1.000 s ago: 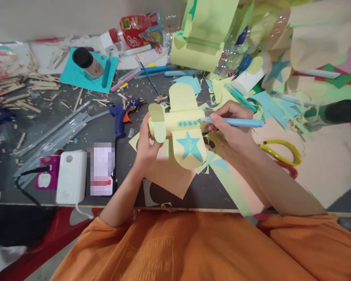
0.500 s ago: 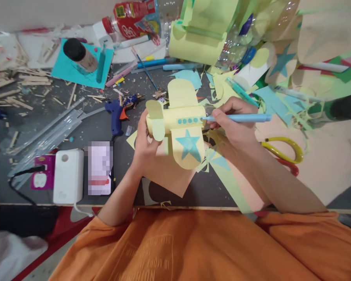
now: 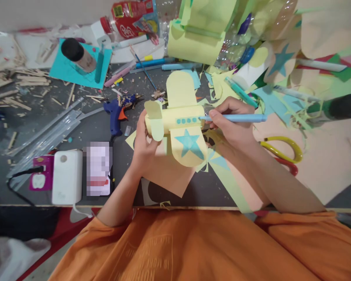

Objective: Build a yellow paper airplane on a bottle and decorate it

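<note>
My left hand [image 3: 144,144] grips a yellow paper airplane [image 3: 166,120] by its tail end, the fingers partly hidden behind the body. A blue star [image 3: 189,144] marks the near wing, and a row of several blue dots [image 3: 186,121] runs along the side. In my right hand [image 3: 232,121] is a light blue marker [image 3: 245,118], pinched between thumb and fingers. Its tip touches or nearly touches the body at the right end of the dots. Beneath the airplane lies an orange-tan paper sheet [image 3: 175,179].
Left of my hands lie a blue glue gun [image 3: 114,115], a white power bank [image 3: 67,177] and a phone [image 3: 98,168]. Yellow-handled scissors [image 3: 283,146] rest on paper at the right. Bottles, markers, wood sticks and paper scraps crowd the back of the table.
The airplane has tilted slightly, its far wing rising in view. The marker and right hand have shifted slightly left. Both hands keep their hold.
</note>
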The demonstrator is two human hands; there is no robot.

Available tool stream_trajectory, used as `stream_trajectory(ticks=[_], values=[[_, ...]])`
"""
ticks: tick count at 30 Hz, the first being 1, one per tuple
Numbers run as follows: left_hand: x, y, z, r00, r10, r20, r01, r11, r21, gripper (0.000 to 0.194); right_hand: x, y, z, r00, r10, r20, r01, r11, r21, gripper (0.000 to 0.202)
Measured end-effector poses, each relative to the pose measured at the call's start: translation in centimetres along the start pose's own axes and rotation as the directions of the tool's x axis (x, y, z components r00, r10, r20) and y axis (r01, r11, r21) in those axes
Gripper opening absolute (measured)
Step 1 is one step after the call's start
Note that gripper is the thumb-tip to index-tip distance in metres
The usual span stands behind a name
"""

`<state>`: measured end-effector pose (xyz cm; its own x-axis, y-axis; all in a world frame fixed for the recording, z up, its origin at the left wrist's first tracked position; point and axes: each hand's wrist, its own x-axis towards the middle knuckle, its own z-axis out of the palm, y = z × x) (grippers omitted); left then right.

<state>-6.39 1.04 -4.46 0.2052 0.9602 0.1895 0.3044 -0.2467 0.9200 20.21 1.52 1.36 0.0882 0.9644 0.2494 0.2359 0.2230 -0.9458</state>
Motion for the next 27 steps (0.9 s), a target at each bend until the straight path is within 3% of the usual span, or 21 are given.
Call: stream_trajectory(ticks=[6, 14, 22, 27], values=[[-0.1, -0.2, 0.1, 1.0, -0.013, -0.016, 0.013, 1.0, 0.0, 0.079, 0.2, -0.5, -0.2, 0.998, 0.046, 0.042, -0.045, 0.999, -0.026, 0.037], [-0.1, -0.1, -0.1, 1.0, -0.006, 0.01, 0.006, 1.0, 0.008, 0.077, 0.3, -0.4, 0.0, 0.993, 0.118, -0.021, -0.117, 0.993, 0.03, 0.039], [-0.1, 0.0, 0.1, 1.0, -0.007, -0.016, 0.007, 1.0, 0.023, 0.077, 0.1, -0.1, 0.2, 0.997, 0.081, -0.001, -0.081, 0.996, 0.031, 0.039], [-0.1, 0.1, 0.0, 1.0, -0.001, -0.024, 0.002, 0.999, 0.035, 0.078, 1.2, -1.6, -1.7, 0.989, 0.136, -0.061, -0.124, 0.979, 0.162, 0.028]])
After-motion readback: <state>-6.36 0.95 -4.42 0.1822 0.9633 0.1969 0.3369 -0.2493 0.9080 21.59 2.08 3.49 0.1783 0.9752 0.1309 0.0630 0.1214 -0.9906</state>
